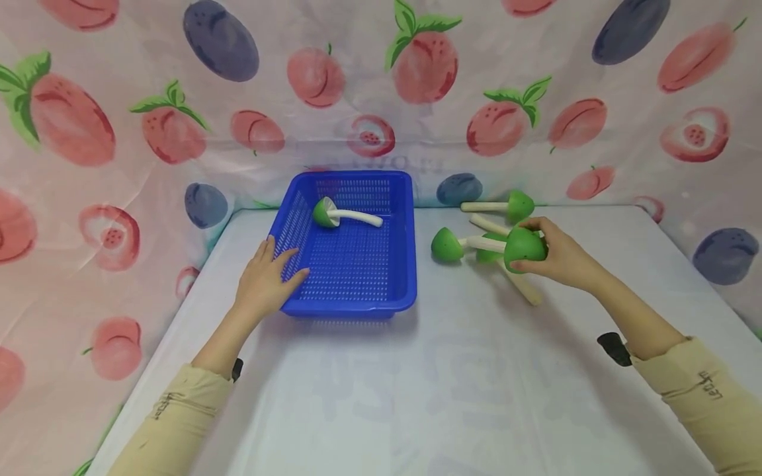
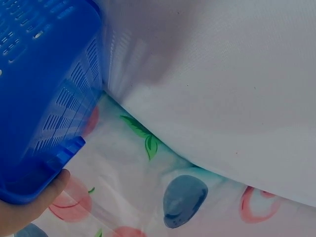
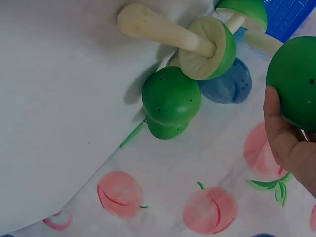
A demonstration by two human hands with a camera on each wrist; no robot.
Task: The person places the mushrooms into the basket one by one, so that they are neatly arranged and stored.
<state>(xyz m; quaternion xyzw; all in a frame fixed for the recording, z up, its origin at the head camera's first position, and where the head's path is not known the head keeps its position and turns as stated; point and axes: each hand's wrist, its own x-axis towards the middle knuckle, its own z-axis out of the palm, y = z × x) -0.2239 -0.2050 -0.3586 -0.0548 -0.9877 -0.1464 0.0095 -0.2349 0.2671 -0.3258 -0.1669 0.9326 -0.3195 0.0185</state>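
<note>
My right hand holds a toy mushroom by its round green cap, its pale stem pointing left. Below and behind it lie several like mushrooms, among them one with its cap at the left and one at the back; the held mushroom partly hides others. In the right wrist view, fingers curve round the held cap, beside the loose mushrooms. My left hand rests on the left rim of a blue plastic basket, fingers spread. Inside the basket, a mushroom lies on its side.
A white-covered table carries the basket and the mushrooms. Behind it hangs a fruit-printed cloth, which also covers the left side. The mushroom pile lies to the right of the basket.
</note>
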